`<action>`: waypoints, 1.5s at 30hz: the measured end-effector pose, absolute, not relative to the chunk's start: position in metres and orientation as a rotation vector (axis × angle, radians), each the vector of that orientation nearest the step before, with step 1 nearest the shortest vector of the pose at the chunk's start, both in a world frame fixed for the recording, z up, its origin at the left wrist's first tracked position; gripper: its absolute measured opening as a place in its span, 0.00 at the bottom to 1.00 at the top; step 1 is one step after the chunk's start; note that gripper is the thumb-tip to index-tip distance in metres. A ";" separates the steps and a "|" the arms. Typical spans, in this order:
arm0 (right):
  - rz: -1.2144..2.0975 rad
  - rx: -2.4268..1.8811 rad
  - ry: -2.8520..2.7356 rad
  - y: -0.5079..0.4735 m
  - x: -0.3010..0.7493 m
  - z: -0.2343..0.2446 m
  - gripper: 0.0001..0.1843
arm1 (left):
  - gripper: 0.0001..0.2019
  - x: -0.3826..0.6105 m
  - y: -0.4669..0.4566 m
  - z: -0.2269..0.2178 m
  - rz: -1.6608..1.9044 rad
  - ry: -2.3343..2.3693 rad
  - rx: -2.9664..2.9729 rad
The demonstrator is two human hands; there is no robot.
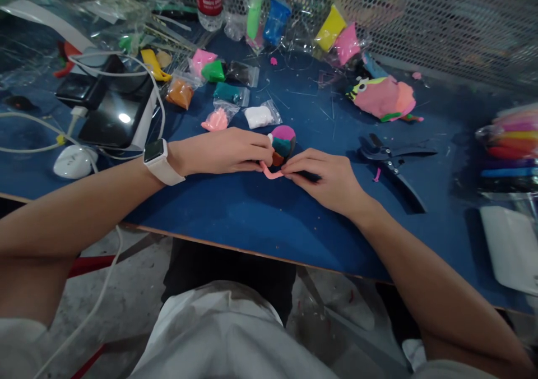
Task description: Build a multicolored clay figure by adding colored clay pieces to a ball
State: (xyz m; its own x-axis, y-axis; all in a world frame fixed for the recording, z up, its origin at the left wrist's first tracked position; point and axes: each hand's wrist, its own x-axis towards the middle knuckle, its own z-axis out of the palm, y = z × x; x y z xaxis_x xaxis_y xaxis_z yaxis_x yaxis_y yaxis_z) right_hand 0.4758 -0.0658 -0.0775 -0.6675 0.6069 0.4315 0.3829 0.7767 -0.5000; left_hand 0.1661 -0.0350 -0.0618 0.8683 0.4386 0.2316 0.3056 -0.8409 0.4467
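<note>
A thin salmon-pink strip of modelling clay [274, 175] hangs in a slight curve between my two hands, just above the blue table. My left hand [239, 150], with a watch at the wrist, pinches its left end. The right end is between the fingertips of my right hand [325, 176]. Right behind the strip is a small clay figure [283, 141] in magenta, teal and orange, partly covered by my left fingers. Whether those fingers also touch the figure, I cannot tell. Small bags of white clay [259, 116] and salmon-pink clay [216, 120] lie behind my left hand.
Dark pliers [395, 163] lie right of my right hand. A pink clay fish [384, 96] sits behind them. A black phone [117, 110], cables and a white charger [74, 161] crowd the left. A water bottle [209, 3] stands at the back by the mesh panel [441, 26].
</note>
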 end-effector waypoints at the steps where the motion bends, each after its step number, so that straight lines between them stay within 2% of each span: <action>1: 0.487 -0.738 -2.369 -0.066 0.475 -0.077 0.11 | 0.18 0.166 -0.035 -0.062 0.449 0.540 2.663; 9: 0.460 -0.776 -2.329 -0.065 0.476 -0.077 0.11 | 0.15 0.173 -0.035 -0.067 0.541 0.636 2.738; 15: 0.439 -0.800 -2.306 -0.064 0.475 -0.076 0.10 | 0.19 0.172 -0.035 -0.066 0.620 0.691 2.652; 32: 0.385 -0.821 -2.285 -0.064 0.473 -0.076 0.09 | 0.16 0.175 -0.032 -0.071 0.652 0.682 2.720; 40: 0.306 -0.793 -2.280 -0.065 0.472 -0.077 0.08 | 0.22 0.176 -0.035 -0.069 0.497 0.649 3.112; 45: 0.274 -0.816 -2.297 -0.066 0.470 -0.078 0.08 | 0.22 0.174 -0.036 -0.064 0.391 0.604 3.222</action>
State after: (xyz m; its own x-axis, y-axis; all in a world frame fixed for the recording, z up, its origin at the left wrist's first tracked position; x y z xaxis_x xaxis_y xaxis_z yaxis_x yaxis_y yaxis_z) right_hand 0.4702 -0.0659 -0.0776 -0.5760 0.6232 0.5290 0.4811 0.7816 -0.3970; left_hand 0.1741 -0.0358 -0.0644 0.9055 0.3361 0.2589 0.3737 -0.9207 -0.1120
